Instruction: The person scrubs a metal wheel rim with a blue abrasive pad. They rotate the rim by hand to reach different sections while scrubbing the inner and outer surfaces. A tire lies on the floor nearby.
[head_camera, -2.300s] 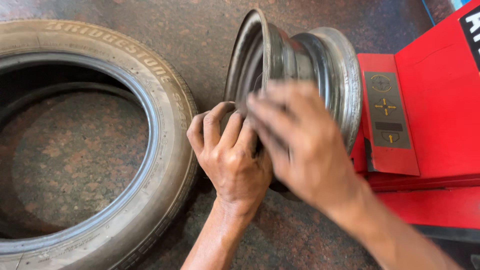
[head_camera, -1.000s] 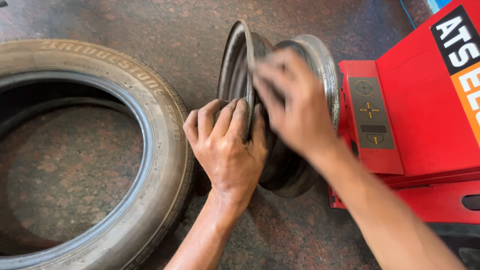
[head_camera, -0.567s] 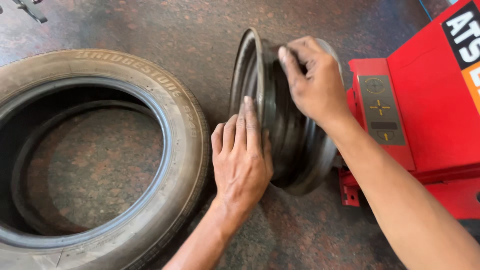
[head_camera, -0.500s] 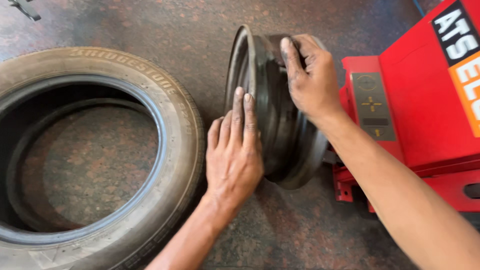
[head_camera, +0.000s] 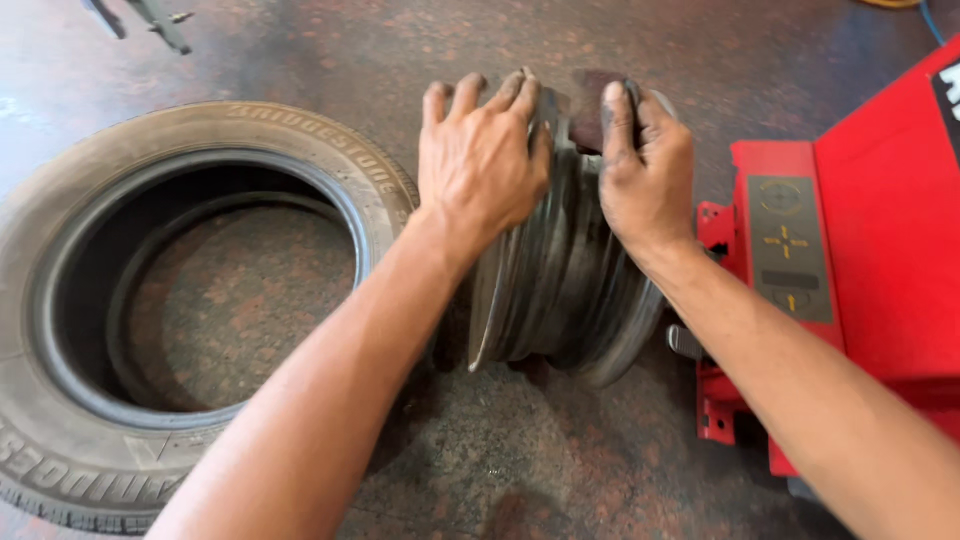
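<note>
A bare steel wheel rim (head_camera: 560, 290) stands upright on its edge on the floor, between a tyre and a red machine. My left hand (head_camera: 482, 160) lies over the top of the rim's left flange, fingers curled over its edge. My right hand (head_camera: 645, 175) grips the top of the rim's right flange. Both hands hold the rim upright. A black tyre (head_camera: 160, 300) lies flat on the floor to the left, close beside the rim.
A red machine (head_camera: 870, 270) with a grey pedal panel (head_camera: 788, 250) stands right of the rim. Some dark metal tools (head_camera: 140, 20) lie on the mottled floor at the top left. A blue hose (head_camera: 935, 25) shows at the top right.
My left hand has moved from the rim's lower side up onto its top edge. My right hand stays on the far flange. The view has shifted closer over the rim.
</note>
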